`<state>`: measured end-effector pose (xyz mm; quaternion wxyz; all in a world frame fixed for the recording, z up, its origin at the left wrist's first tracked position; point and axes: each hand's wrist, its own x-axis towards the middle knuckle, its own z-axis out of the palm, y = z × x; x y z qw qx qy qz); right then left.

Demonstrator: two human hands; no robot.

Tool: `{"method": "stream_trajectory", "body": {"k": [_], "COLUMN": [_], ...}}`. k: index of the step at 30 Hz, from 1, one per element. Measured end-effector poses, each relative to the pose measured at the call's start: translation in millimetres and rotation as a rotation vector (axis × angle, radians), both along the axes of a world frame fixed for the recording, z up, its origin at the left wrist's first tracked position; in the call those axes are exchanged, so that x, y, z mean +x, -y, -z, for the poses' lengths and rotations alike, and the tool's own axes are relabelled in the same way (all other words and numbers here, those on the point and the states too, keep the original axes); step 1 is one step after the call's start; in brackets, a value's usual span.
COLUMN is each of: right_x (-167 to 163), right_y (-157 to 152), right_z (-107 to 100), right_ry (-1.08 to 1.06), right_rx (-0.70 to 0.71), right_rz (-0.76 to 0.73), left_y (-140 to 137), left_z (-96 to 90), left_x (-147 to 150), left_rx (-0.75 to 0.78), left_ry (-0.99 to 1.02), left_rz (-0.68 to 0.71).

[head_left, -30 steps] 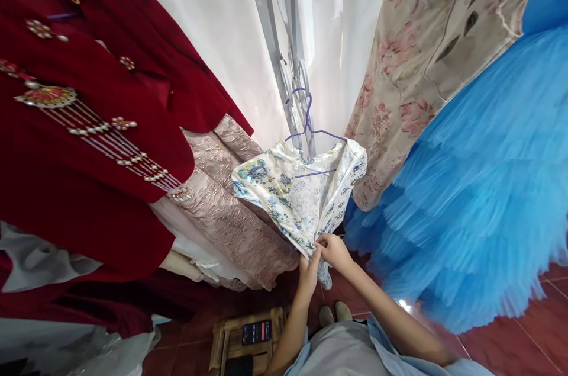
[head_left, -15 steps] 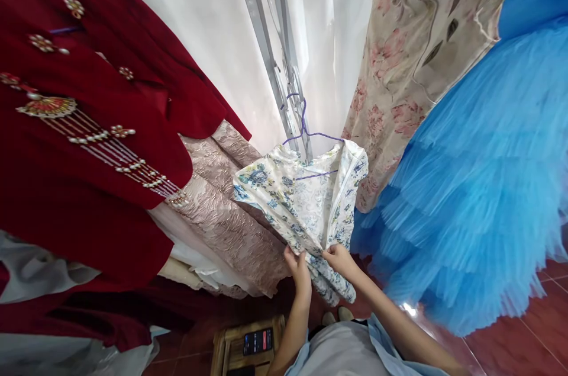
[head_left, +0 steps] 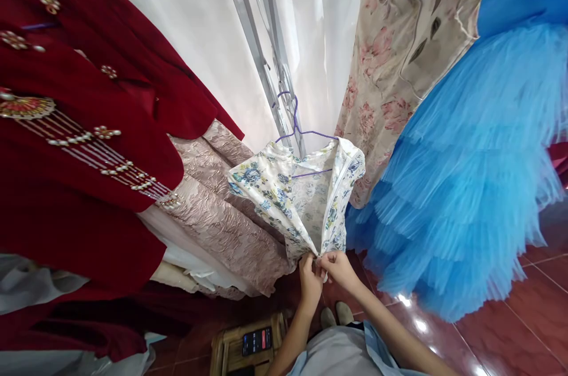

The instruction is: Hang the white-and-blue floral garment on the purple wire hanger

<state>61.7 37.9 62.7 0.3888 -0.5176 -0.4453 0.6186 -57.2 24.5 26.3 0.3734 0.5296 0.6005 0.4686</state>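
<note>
A white sleeveless dress [head_left: 275, 198] with blue and yellow flowers hangs on a purple hanger [head_left: 296, 121], its front parted in a V. At the bottom of that V, my left hand [head_left: 311, 278] pinches one front edge of the cloth. My right hand [head_left: 338, 269] is closed on the other edge, right beside the left, and the fingers of both nearly meet. Whatever fastener may lie between the fingertips is hidden. The lower part of the dress is mostly behind my hands.
Left hang a dark red velvet garment [head_left: 102, 180] with beaded ornaments and a pink brocade skirt [head_left: 222, 210]. At right are a beige floral dress [head_left: 377, 62] and a blue tiered tulle dress [head_left: 465, 174]. A phone [head_left: 256, 341] lies on a wooden stool [head_left: 226, 346]. Behind stands a grey metal rack [head_left: 248, 15].
My hands have come together at the front of the dress, drawing its two edges closer. The left hand moved right, and the dress's lower part has swung out of sight.
</note>
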Motion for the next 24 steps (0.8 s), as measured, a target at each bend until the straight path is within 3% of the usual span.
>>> {"method": "stream_trajectory", "body": {"k": [4, 7, 13, 16, 18, 21, 24], "right_x": [-1, -3, 0, 0, -1, -1, 3], "right_y": [-16, -42, -113, -146, -162, -170, -163], "right_z": [-28, -64, -177, -233, -260, -279, -279], "right_ry": [-0.046, -0.081, -0.216, -0.277, -0.285, -0.273, -0.245], "right_rx": [-0.001, 0.033, 0.376, 0.458, 0.505, 0.532, 0.530], "right_rz": [0.038, 0.084, 0.270, 0.321, 0.354, 0.343, 0.296], "left_y": [2, 0, -10, -6, -1, 2, -14], "left_z": [-7.4, -4.6, 9.3, 8.4, 9.0, 6.8, -25.7], "left_x": [-7, -7, 8, 21, 28, 30, 14], "left_rx": [0.103, 0.130, 0.103, 0.079, 0.048, 0.008, 0.104], "left_ry": [-0.091, -0.103, -0.146, -0.113, -0.092, -0.053, -0.065], "left_rz": [0.104, 0.135, 0.118, 0.148, 0.185, 0.231, 0.195]}}
